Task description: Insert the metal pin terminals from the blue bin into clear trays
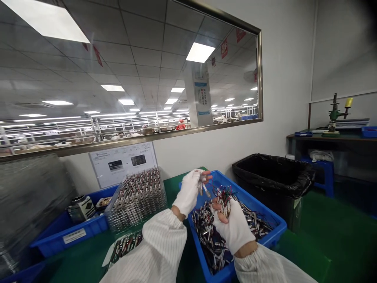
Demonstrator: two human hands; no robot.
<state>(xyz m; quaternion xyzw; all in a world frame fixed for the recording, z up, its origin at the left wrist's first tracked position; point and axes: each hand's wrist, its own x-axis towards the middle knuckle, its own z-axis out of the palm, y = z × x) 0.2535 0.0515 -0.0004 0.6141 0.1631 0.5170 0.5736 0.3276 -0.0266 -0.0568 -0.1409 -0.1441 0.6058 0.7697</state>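
My left hand (190, 192), in a white glove with bare fingertips, pinches one small silver wired cell (203, 185) above a blue bin (272, 220). My right hand (232, 226), gloved the same way, is closed around a bundle of similar cells with red and black wires (224, 196). Both hands hover over the bin, which holds a loose heap of these wired cells (206, 236). White striped sleeves cover both forearms.
A stack of clear trays filled with cells (137, 196) stands left of the hands, one tray (125, 243) lying in front. Another blue bin (73, 232) sits far left. A black-lined waste bin (273, 175) stands right, a bench with a press (334, 114) beyond.
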